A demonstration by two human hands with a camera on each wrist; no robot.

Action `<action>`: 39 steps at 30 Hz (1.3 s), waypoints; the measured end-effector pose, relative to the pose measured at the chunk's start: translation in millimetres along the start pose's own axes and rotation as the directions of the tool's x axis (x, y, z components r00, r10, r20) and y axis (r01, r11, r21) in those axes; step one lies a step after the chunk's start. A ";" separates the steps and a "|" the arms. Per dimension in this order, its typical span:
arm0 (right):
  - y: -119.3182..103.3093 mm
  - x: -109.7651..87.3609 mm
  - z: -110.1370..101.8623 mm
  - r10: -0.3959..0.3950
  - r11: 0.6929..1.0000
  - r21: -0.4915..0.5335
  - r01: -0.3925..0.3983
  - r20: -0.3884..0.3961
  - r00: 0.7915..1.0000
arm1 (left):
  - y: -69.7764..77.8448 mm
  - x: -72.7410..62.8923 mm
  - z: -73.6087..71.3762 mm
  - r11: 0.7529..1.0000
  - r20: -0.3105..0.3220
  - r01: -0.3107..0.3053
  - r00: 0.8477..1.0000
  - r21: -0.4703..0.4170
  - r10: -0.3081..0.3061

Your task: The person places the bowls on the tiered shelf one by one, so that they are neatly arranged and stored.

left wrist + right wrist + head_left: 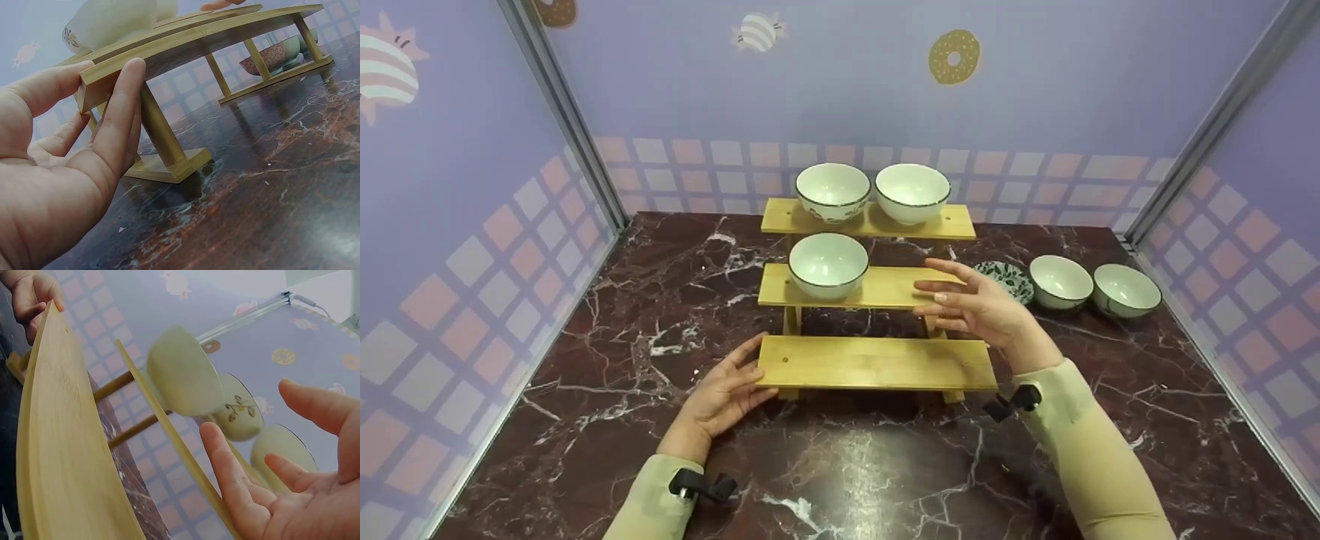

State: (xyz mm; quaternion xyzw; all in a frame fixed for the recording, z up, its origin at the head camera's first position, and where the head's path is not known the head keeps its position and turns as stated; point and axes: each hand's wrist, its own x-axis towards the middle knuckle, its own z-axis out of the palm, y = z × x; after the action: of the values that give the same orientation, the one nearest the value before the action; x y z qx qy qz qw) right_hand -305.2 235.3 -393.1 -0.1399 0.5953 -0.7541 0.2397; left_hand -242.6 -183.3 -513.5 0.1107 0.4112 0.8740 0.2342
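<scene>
A three-step wooden rack (877, 364) stands mid-table. My left hand (725, 396) grips the left end of its lowest board; in the left wrist view the thumb lies at the board's upper edge and fingers (121, 115) reach beneath. One white bowl (829, 270) sits at the left of the middle board. Up on the top board, a bowl with a leaf pattern (832, 196) and another white bowl (913, 196) stand side by side. By the right end of the middle board is my right hand (990, 309), fingers loosely spread and holding nothing.
To the right of the rack, a green-patterned dish (1006, 280), a white bowl (1060, 283) and a further bowl (1126, 291) stand in a row on the dark marbled table (607, 360). Patterned wall panels (840, 90) enclose the back and both sides.
</scene>
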 end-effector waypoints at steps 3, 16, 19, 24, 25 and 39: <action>0.2 -9.7 -8.2 -0.015 1.000 -0.008 0.015 -0.009 1.000 | 0.5 0.2 0.0 1.000 -0.005 0.008 1.000 -0.008 -0.008; 1.2 -47.5 -43.3 -0.095 0.994 0.060 0.092 0.048 0.994 | 1.1 -1.2 -0.9 1.000 0.010 -0.006 1.000 -0.012 0.006; 1.2 -56.4 -52.7 -0.105 0.992 0.070 0.102 0.044 0.993 | 0.9 -1.3 -0.9 1.000 0.020 -0.008 1.000 -0.019 0.008; 1.4 -73.2 -68.4 -0.103 0.994 0.029 0.104 -0.024 0.994 | 0.6 -1.3 -0.1 1.000 0.030 -0.006 1.000 -0.022 0.006; 1.4 -76.9 -71.9 -0.104 0.994 0.018 0.104 -0.040 0.994 | 0.7 -1.2 0.1 1.000 0.030 -0.006 1.000 -0.022 0.006; 8.7 -118.2 -125.9 -0.127 0.973 0.172 0.155 -0.165 0.978 | 1.1 -0.5 -0.7 1.000 0.006 0.000 1.000 -0.009 0.000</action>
State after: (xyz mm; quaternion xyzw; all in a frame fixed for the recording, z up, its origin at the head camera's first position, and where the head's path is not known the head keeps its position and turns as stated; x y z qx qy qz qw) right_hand -266.0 400.8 -424.5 -0.1008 0.5283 -0.8295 0.1508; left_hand -242.8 -184.7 -513.1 0.1123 0.4067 0.8753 0.2362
